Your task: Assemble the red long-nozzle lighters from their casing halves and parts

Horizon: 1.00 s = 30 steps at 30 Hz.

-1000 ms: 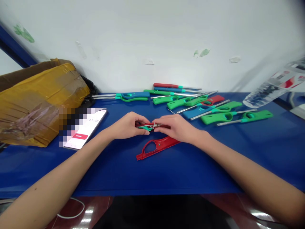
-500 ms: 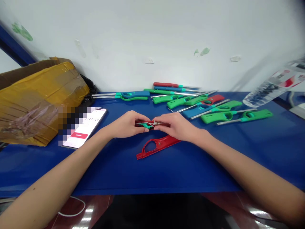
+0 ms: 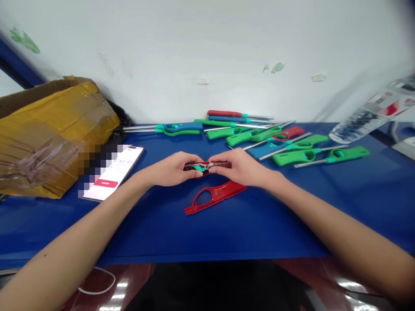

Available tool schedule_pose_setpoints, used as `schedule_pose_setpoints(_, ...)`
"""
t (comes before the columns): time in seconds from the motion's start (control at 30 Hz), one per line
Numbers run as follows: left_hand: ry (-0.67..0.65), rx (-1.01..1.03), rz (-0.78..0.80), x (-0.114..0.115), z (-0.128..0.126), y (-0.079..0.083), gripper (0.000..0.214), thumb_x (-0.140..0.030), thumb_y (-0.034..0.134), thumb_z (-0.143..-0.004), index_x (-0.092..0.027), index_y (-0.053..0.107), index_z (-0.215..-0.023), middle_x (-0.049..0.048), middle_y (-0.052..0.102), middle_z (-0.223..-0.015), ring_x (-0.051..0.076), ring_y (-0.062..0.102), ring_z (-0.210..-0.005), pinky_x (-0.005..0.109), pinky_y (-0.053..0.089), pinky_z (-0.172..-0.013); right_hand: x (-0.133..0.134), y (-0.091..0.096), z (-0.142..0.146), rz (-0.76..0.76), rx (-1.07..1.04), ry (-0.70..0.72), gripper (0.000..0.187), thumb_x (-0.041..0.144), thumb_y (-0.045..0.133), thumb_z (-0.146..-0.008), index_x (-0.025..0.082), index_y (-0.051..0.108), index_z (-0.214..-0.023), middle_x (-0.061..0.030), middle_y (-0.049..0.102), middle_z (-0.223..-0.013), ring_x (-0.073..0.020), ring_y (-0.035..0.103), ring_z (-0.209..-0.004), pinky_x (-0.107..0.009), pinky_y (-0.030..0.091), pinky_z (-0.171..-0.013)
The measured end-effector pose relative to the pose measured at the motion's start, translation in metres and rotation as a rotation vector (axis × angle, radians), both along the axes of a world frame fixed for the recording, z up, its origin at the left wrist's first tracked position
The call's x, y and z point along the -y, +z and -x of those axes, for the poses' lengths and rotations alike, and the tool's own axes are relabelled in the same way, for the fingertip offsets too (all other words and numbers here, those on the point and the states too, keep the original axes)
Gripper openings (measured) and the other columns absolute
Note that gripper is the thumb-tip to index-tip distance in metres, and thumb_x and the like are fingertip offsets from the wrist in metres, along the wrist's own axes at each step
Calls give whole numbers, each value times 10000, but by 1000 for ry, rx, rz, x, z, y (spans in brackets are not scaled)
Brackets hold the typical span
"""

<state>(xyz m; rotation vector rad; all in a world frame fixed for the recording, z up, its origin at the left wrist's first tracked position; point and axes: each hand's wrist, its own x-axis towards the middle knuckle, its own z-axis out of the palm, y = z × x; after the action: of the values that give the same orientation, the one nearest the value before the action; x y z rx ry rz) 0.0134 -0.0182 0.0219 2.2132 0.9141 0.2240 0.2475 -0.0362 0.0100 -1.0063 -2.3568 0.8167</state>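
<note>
Between my two hands is an opened red gas lighter (image 3: 203, 167), its inner parts showing: a green trigger piece, a white wire and a metal fitting. My left hand (image 3: 173, 169) is closed on its left end, thumb in front. At its right end my right hand (image 3: 245, 167) grips with thumb and fingers, partly hiding the body. A loose red handle half (image 3: 218, 196) with a finger loop lies on the table just below, touched by neither hand.
Several whole lighters (image 3: 293, 158), green, blue and red, lie along the back of the blue table (image 3: 207, 237). A phone (image 3: 112, 172) and a taped cardboard box (image 3: 55, 134) are at left. A water bottle (image 3: 363, 117) is at right, by the wall.
The opened lighter is tilted slightly more toward me, so more of its inside shows. My right hand has shifted a little, uncovering the right end of the loose handle half.
</note>
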Motion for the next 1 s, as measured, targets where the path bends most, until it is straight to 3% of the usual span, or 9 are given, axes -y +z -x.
schedule_pose_setpoints(0.27,-33,160,87,-4,4,-1,331,-353,586,-911,-191,634,-1195,66,721,-1093,171,678,-936,285,533,-805,-2,2,0,249,-84,-42,405,499,588,-857,140,752,-950,-27,675,-773,-136,512,-642,-261,388,-587)
schedule_pose_setpoints(0.43,31,189,-164,1,8,-2,363,-389,638,-879,-185,651,-1179,89,705,-1097,187,669,-927,299,548,-788,-4,3,-3,330,-98,-57,359,449,601,-850,132,745,-939,1,615,-686,-99,433,-568,-251,331,-536)
schedule_pose_setpoints(0.6,-107,231,-434,7,10,-2,343,-316,709,-835,-237,688,-1168,80,628,-1244,209,616,-1094,312,516,-930,-4,6,-4,368,-105,-83,393,486,620,-829,124,743,-923,5,593,-658,-94,402,-554,-255,299,-519)
schedule_pose_setpoints(0.8,-139,125,-587,7,12,-7,266,-281,660,-882,-272,704,-1144,54,678,-1200,208,633,-1056,348,489,-945,-4,7,-4,393,-104,-88,381,457,641,-812,117,747,-949,-2,603,-662,-93,407,-546,-257,295,-508)
schedule_pose_setpoints(1.0,-118,178,-633,10,9,-9,248,-326,634,-901,-241,700,-1124,59,710,-1161,204,650,-1047,332,490,-937,-9,5,-10,441,-131,-75,337,418,631,-839,113,744,-927,-8,612,-673,-73,380,-509,-244,293,-474)
